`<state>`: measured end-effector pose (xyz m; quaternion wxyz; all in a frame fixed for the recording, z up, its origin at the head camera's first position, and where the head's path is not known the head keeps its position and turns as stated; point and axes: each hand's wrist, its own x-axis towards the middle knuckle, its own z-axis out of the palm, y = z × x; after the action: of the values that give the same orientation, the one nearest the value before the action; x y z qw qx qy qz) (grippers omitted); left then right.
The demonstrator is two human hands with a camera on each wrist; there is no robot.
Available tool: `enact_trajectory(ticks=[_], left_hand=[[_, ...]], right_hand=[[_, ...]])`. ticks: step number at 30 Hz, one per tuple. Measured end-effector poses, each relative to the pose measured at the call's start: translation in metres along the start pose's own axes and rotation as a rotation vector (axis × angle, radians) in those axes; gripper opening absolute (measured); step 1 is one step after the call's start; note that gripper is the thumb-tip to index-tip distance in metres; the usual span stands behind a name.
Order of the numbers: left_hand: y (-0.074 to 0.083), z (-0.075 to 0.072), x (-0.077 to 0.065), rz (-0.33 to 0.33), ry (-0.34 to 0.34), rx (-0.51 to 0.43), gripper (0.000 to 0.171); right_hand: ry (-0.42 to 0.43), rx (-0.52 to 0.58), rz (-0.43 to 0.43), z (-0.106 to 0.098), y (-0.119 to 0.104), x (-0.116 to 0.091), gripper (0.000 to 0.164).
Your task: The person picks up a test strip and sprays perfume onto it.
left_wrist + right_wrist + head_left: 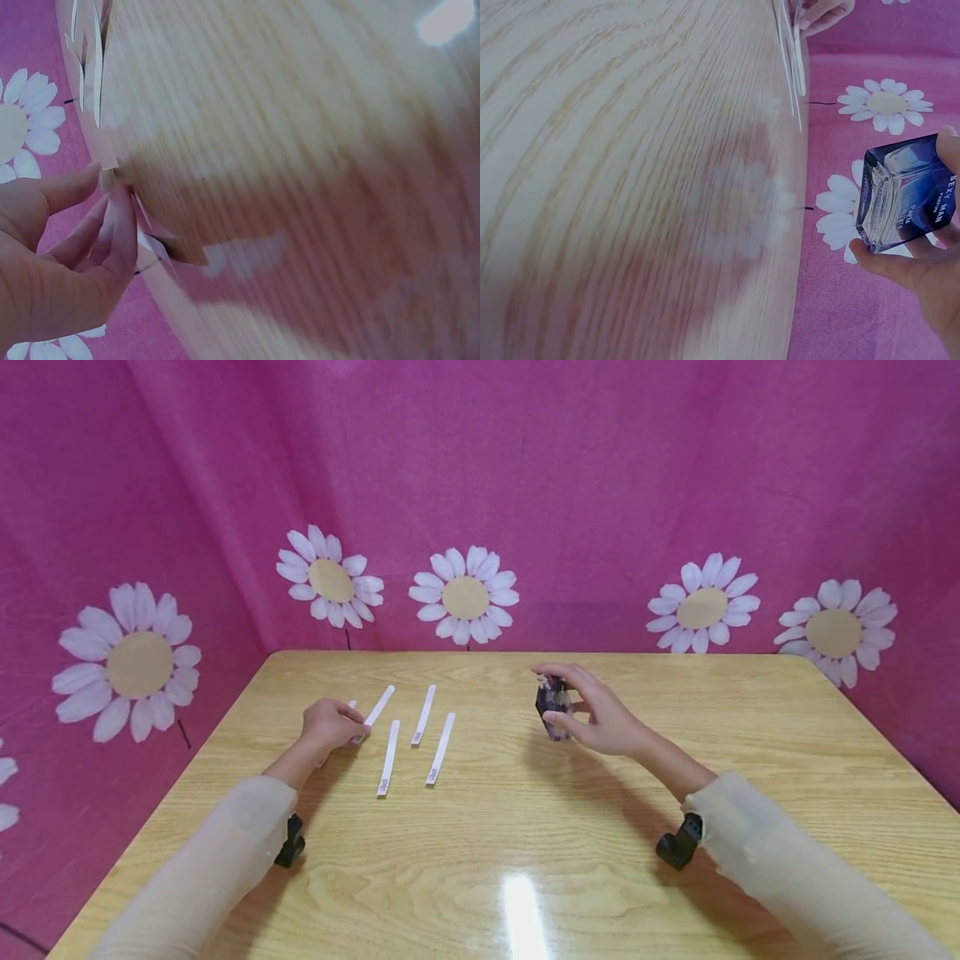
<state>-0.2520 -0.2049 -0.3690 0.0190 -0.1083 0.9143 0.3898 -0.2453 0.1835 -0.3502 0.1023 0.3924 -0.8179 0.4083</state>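
My left hand (327,725) pinches the lower end of a white paper scent strip (381,703) between thumb and fingers, low over the left side of the table. Another strip (154,244) lies partly hidden by that hand. To its right, several more strips (423,714) lie slanted on the wood, each with small dark print at its near end. My right hand (598,720) grips a dark blue glass perfume bottle (909,193) marked "SEXY MAN", its thumb and fingers at opposite ends. The bottle is held above the table, tilted in the right wrist view.
The light wooden table (480,852) has a glossy surface with a bright reflection near the front. Behind its far edge hangs a magenta curtain (570,485) with large white daisies. A small black wrist camera (681,842) hangs below each sleeve.
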Motion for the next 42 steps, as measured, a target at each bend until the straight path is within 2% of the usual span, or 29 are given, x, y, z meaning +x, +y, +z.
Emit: enact_trajectory(ticks=[5, 10, 19, 22, 27, 31, 38, 42], left_hand=[[0.001, -0.005, -0.005, 0.003, 0.022, 0.086, 0.024], [0.0, -0.009, -0.012, 0.023, -0.008, 0.067, 0.027], [0.003, -0.009, -0.03, 0.236, 0.051, 0.152, 0.025], [0.006, -0.006, -0.036, 0.273, 0.037, 0.155, 0.022], [0.007, 0.003, -0.046, 0.263, -0.013, 0.137, 0.02], [0.005, 0.012, -0.052, 0.282, -0.05, 0.132, 0.021], [0.004, 0.021, -0.057, 0.323, -0.074, 0.153, 0.032], [0.006, 0.022, -0.058, 0.3, -0.087, 0.168, 0.037]], right_hand=[[0.006, 0.001, 0.004, 0.001, 0.001, 0.0, 0.056], [0.022, 0.015, 0.017, 0.002, 0.004, -0.002, 0.056], [0.035, 0.027, 0.047, 0.0, 0.007, -0.006, 0.056], [0.04, 0.019, 0.051, -0.001, 0.008, -0.007, 0.056], [0.053, 0.001, 0.049, -0.002, 0.009, -0.01, 0.056], [0.058, 0.005, 0.048, -0.002, 0.01, -0.011, 0.056], [0.052, 0.021, 0.055, -0.003, 0.01, -0.012, 0.057], [0.052, 0.021, 0.056, -0.004, 0.01, -0.013, 0.057]])
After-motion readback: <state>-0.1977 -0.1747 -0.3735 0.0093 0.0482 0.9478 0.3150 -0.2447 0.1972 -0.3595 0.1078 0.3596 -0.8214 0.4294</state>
